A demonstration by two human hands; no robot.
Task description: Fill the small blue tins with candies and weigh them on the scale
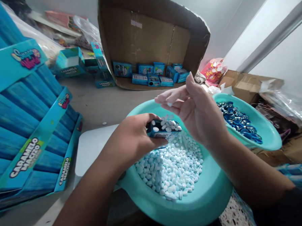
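Gripped in my left hand (137, 134) is a small blue candy box (162, 133), tilted, its open end heaped with white oval candies. It is held over a turquoise bowl (146, 205). Inside the bowl lies a pile of white and pale blue candies (173, 168). Just above and right of the box is my right hand (189, 101), palm turned inward and fingers stretched out. A single candy shows against its fingers. Some candies by the box mouth are blurred.
At left stand blue display boxes (26, 120) packed with cartons. An upturned cardboard box (152, 42) at the back holds several small blue boxes. To the right, a second turquoise bowl (268, 132) contains blue ring-like pieces. A white flat-topped object (88, 153) sits beside the candy bowl.
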